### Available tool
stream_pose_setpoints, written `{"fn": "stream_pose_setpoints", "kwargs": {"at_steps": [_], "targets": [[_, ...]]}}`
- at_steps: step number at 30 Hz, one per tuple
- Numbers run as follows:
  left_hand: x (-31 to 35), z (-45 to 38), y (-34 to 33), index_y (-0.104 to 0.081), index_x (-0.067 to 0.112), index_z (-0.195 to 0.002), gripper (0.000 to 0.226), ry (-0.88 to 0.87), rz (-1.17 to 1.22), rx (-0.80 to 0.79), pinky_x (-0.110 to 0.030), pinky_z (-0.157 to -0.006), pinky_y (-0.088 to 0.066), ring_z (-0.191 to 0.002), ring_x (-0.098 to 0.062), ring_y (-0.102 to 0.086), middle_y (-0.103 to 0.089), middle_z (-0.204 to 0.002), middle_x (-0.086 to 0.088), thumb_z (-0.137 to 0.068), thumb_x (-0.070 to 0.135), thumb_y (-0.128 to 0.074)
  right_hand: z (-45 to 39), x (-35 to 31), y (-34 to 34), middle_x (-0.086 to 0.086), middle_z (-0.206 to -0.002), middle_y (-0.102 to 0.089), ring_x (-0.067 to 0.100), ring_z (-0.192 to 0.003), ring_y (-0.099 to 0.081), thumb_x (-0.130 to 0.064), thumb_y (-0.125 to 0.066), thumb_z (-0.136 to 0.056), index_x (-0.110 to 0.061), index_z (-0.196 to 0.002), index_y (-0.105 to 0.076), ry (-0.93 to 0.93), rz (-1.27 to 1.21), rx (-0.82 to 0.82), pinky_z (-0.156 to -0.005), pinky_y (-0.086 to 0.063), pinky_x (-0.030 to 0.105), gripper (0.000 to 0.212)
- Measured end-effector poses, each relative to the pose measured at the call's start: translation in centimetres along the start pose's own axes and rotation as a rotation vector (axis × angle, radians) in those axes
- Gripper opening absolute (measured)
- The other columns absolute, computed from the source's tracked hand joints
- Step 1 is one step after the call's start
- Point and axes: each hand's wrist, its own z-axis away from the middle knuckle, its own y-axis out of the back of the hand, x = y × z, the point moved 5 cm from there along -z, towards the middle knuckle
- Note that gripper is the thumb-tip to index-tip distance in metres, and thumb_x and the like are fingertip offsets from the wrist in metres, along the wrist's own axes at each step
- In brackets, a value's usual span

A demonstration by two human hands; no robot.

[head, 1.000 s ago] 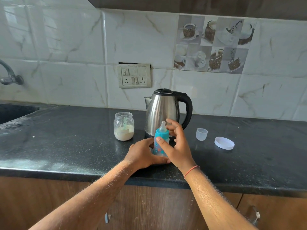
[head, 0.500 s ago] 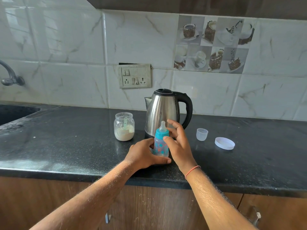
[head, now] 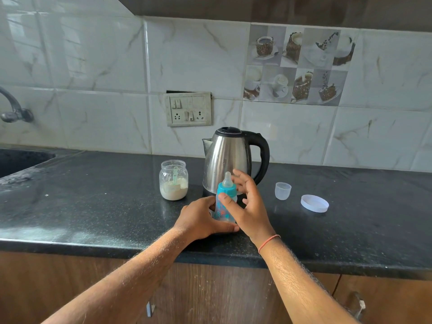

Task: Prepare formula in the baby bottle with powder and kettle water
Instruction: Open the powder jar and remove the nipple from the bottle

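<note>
A small baby bottle (head: 225, 199) with a blue collar and a clear teat stands upright on the black counter (head: 98, 206). My left hand (head: 201, 219) wraps its lower body from the left. My right hand (head: 247, 205) hovers at the bottle's right with fingers spread, its thumb resting on the bottle just under the collar. Right behind the bottle stands a steel kettle (head: 228, 157) with a black handle. An open glass jar (head: 173, 180) of white powder, a scoop inside, is to the left of the kettle.
A clear small cap (head: 282, 190) and a white round lid (head: 314, 203) lie on the counter to the right. A sink (head: 21, 160) and tap (head: 14, 108) are at the far left. A switch plate (head: 188, 109) is on the tiled wall.
My right hand has opened, its fingers lifting off the blue collar and spreading. The left hand and the bottle have stayed in place.
</note>
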Motion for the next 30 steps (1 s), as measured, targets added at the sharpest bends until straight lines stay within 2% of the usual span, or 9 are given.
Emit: {"fn": "stream_pose_setpoints", "kwargs": {"at_steps": [3,7,11,13,17,21,23,26,30], "targets": [[0.1,0.0,0.0,-0.063,0.039,-0.14,0.112,0.0,0.004,-0.006,-0.045,-0.107,-0.058,-0.105,-0.006,-0.069,-0.073,-0.117,0.02,-0.047,0.1,-0.074,-0.1,0.3,0.1,-0.016,-0.13,-0.068,0.0,-0.124,-0.061,-0.043,-0.076,-0.092,-0.037,-0.151,-0.05,0.017,0.014,0.025,-0.094,-0.045,0.004,0.065],[0.1,0.1,0.0,-0.065,0.041,-0.135,0.102,0.004,0.016,0.0,-0.044,-0.108,-0.056,-0.106,-0.006,-0.068,-0.073,-0.115,0.021,-0.05,0.095,-0.079,-0.4,1.3,0.1,-0.014,-0.132,-0.073,0.011,-0.129,-0.066,-0.036,-0.065,-0.094,-0.042,-0.149,-0.052,-0.046,-0.104,0.005,-0.105,-0.057,0.031,0.057],[0.2,0.1,0.1,-0.066,0.041,-0.132,0.103,-0.007,0.014,0.0,-0.044,-0.106,-0.058,-0.102,-0.003,-0.068,-0.073,-0.11,0.022,-0.048,0.098,-0.076,-0.2,0.4,0.0,-0.021,-0.135,-0.068,-0.002,-0.127,-0.06,-0.046,-0.073,-0.091,-0.037,-0.153,-0.048,-0.008,-0.009,0.017,-0.096,-0.045,0.006,0.068],[0.1,0.1,0.1,-0.066,0.041,-0.133,0.106,-0.012,0.018,-0.002,-0.044,-0.105,-0.059,-0.102,-0.003,-0.069,-0.074,-0.111,0.021,-0.045,0.101,-0.074,-0.2,0.5,0.2,-0.024,-0.127,-0.068,-0.001,-0.124,-0.062,-0.047,-0.074,-0.09,-0.04,-0.151,-0.048,0.002,0.007,0.033,-0.097,-0.047,0.008,0.067],[0.1,0.1,0.1,-0.068,0.041,-0.13,0.103,-0.009,0.022,0.004,-0.044,-0.105,-0.058,-0.101,-0.003,-0.068,-0.074,-0.109,0.02,-0.044,0.099,-0.076,-0.3,1.3,0.1,-0.025,-0.125,-0.072,0.007,-0.128,-0.066,-0.035,-0.066,-0.093,-0.043,-0.149,-0.051,-0.04,-0.095,0.009,-0.106,-0.056,0.03,0.059],[0.1,0.0,0.1,-0.065,0.04,-0.135,0.122,-0.006,0.019,-0.009,-0.044,-0.105,-0.059,-0.105,-0.005,-0.069,-0.074,-0.115,0.019,-0.035,0.11,-0.068,-0.2,0.3,0.1,-0.024,-0.131,-0.067,-0.004,-0.125,-0.06,-0.043,-0.073,-0.092,-0.037,-0.152,-0.048,-0.003,-0.012,0.029,-0.095,-0.044,0.002,0.066],[0.1,0.0,0.1,-0.064,0.039,-0.138,0.128,-0.007,0.02,-0.015,-0.045,-0.105,-0.059,-0.107,-0.006,-0.069,-0.074,-0.118,0.019,-0.033,0.112,-0.064,-0.3,0.5,0.3,-0.026,-0.124,-0.067,-0.002,-0.122,-0.061,-0.044,-0.075,-0.092,-0.042,-0.15,-0.048,0.001,0.005,0.046,-0.095,-0.047,0.006,0.064],[0.2,0.1,0.1,-0.065,0.04,-0.136,0.114,-0.01,0.018,-0.009,-0.044,-0.104,-0.059,-0.104,-0.004,-0.069,-0.074,-0.116,0.02,-0.042,0.104,-0.073,-0.4,1.1,0.2,-0.019,-0.126,-0.071,0.009,-0.127,-0.066,-0.041,-0.07,-0.091,-0.046,-0.147,-0.051,-0.034,-0.079,0.034,-0.103,-0.057,0.027,0.06],[0.1,0.2,0.1,-0.064,0.039,-0.138,0.123,-0.006,0.022,-0.008,-0.043,-0.105,-0.06,-0.106,-0.005,-0.07,-0.074,-0.118,0.02,-0.037,0.109,-0.068,-0.2,0.4,0.1,-0.021,-0.135,-0.068,-0.006,-0.128,-0.06,-0.046,-0.072,-0.091,-0.036,-0.153,-0.049,-0.027,-0.034,0.021,-0.094,-0.045,0.002,0.068]]}}
